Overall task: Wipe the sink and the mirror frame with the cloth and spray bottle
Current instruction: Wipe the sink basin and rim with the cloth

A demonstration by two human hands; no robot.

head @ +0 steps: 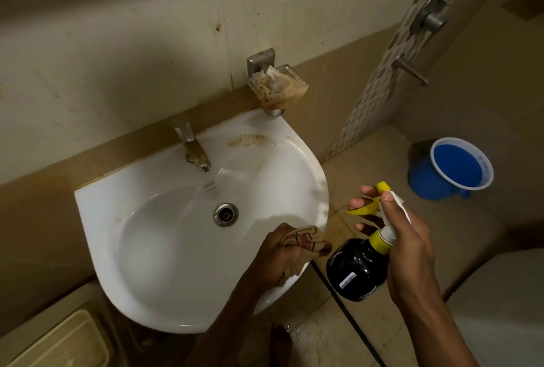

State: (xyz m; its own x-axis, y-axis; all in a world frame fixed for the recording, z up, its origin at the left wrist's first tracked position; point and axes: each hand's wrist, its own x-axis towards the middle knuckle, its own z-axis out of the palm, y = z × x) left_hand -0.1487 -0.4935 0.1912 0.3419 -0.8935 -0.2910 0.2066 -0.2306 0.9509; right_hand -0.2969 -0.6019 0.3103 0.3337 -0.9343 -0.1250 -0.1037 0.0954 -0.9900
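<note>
A white wall-mounted sink [153, 249] fills the middle of the view, with a brown stain on its back ledge. My left hand [276, 257] presses a crumpled tan patterned cloth [306, 241] against the sink's right front rim. To the right of the sink, my right hand [403, 237] holds a black spray bottle [357, 271] with a yellow and white trigger head, fingers on the trigger. The nozzle points left toward the sink. No mirror frame is in view.
A metal tap [192, 149] stands at the back of the sink, above the drain [226, 214]. A soap holder with a stained wrapper [275, 87] hangs on the wall. A blue mug [450, 169] sits on the floor at right. Shower fittings [432, 13] are at upper right.
</note>
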